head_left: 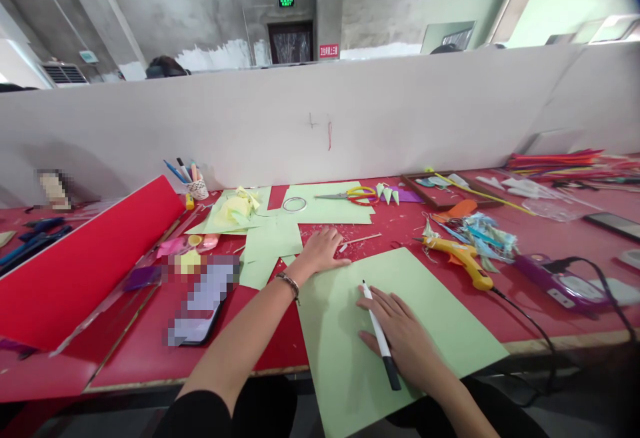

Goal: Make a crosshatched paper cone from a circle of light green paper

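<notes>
A large light-green sheet (345, 371) lies at the table's front, its near end hanging past the edge. My right hand (400, 331) rests over it and holds a white marker (377, 328) with a black end, its dark tip pointing away from me. My left hand (323, 251) is at the sheet's far left corner, palm down with fingers stretched forward. Just beyond those fingers are a thin stick (363, 239) and a small white piece. Green paper pieces (273, 238) lie left of that hand. Farther back are yellow-handled scissors (350, 195) and a metal ring (295, 205).
A yellow glue gun (463, 258), its cord and a purple power strip (560, 285) lie right. Leftward are a phone (205, 305), a big red board (95, 258) and a pen cup (198, 189). A white partition (250, 125) closes off the back.
</notes>
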Demonstrator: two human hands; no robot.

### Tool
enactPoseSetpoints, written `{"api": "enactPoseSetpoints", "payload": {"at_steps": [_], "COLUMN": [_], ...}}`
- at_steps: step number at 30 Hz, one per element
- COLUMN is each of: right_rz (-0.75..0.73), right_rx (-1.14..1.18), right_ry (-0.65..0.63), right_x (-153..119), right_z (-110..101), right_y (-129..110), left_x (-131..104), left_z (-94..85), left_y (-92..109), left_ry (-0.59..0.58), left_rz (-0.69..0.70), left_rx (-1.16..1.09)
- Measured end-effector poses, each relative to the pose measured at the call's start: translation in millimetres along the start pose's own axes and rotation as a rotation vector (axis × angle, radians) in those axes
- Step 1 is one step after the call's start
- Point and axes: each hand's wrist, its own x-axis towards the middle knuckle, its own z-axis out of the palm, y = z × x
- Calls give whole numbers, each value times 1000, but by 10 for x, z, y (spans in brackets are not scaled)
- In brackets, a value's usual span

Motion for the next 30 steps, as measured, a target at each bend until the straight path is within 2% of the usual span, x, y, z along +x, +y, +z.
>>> {"api": "enactPoseSetpoints", "payload": {"at_steps": [2, 6, 9, 12, 15, 19, 20, 22, 24, 25, 27, 29, 30], "right_rz": [-3, 0, -3, -5, -7, -6, -5, -5, -1, 0, 0, -3, -4], "right_rx": [0, -3, -2, -4, -6, -16, -19, -23, -27, -29, -31, -29, -26], "right_ry": [-2, -1, 8, 20, 41, 76, 84, 96, 101, 99, 97, 98, 98], "right_x": [3, 7, 3, 5, 34, 97, 109, 123, 124, 120, 110, 102, 102], "right_z": [5, 3, -5, -2, 22, 64, 72, 83, 88, 90, 92, 94, 95], "right_y": [2, 1, -2, -7, -14, -34, -40, -50, -56, -56, -54, -48, -45], "left_x": [79, 252, 292, 182, -131, -861, -1073, -1478, -1804, -1923, -2067, -2104, -2094], "left_z": [77, 139, 84, -48, -247, -550, -609, -682, -696, -689, -673, -677, -688], "left_y": [23, -68, -154, -187, -140, -160, -223, -429, -690, -813, -988, -1017, -971], "left_ry": [-4, -13, 22, 84, 114, 157, 179, 237, 200, 165, 134, 147, 182], "left_rz": [-10, -46, -123, -228, -276, -339, -393, -584, -728, -787, -816, -813, -800], "left_rx": [4, 20, 34, 39, 21, 11, 14, 42, 75, 77, 55, 45, 44]}}
